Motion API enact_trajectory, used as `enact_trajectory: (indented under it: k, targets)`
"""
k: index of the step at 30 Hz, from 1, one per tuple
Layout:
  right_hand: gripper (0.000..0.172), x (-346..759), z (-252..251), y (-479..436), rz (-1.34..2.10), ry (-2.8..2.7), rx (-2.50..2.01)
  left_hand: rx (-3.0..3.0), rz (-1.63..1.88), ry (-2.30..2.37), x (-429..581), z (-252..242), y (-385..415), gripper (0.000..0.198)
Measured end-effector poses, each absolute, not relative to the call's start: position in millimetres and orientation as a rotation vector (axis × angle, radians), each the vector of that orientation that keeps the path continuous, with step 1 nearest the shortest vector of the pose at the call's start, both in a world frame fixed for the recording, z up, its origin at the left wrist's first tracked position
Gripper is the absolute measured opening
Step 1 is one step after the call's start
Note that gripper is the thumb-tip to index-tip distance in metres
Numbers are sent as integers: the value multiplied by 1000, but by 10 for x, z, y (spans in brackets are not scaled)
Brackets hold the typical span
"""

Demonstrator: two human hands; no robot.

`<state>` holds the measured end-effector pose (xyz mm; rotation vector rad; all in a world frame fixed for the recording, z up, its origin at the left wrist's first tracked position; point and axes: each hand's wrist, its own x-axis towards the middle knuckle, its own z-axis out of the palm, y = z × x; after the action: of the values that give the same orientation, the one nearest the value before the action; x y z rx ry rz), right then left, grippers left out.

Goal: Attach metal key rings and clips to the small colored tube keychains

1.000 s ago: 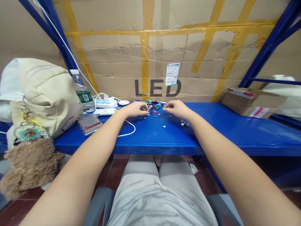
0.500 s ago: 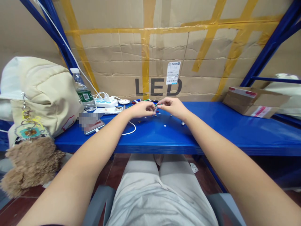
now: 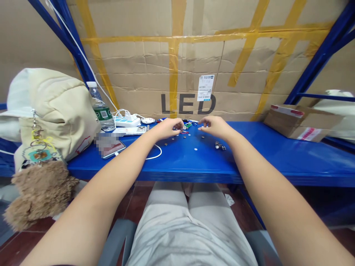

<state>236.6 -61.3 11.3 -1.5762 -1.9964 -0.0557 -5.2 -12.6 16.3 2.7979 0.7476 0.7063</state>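
My left hand (image 3: 171, 128) is over the middle of the blue table (image 3: 266, 147), fingers curled together; what they hold, if anything, is too small to name. To its right, my right hand (image 3: 212, 125) has its thumb and fingers apart with nothing seen between them. Pens and small coloured items (image 3: 189, 125) lie between and behind the hands. A red item (image 3: 185, 132) is beside the left fingertips. Several small discs, one of them white (image 3: 195, 149), are scattered in front. A small metal object (image 3: 220, 146) rests below the right hand.
At the left are a cream bag (image 3: 58, 107), a bottle (image 3: 103, 112), a power strip (image 3: 126, 121), a white phone (image 3: 131, 130), another phone (image 3: 113, 150) and a white cable (image 3: 157, 155). A cardboard box (image 3: 299, 121) stands right. Large taped cardboard (image 3: 133, 74) backs the table.
My hands have moved apart, the right one to the right. The slim item that was between them is no longer seen there. The view has shifted slightly.
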Motion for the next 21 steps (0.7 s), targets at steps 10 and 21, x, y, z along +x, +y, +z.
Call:
enact_trajectory:
  k: [10, 21]
  targets:
    - [20, 2449, 60, -592, 151, -2184, -1949, 2826, 651, 740, -58, 148, -105, 19]
    - [10, 2437, 42, -578, 212, -2143, -1760, 2820, 601, 756, -61, 143, -112, 20]
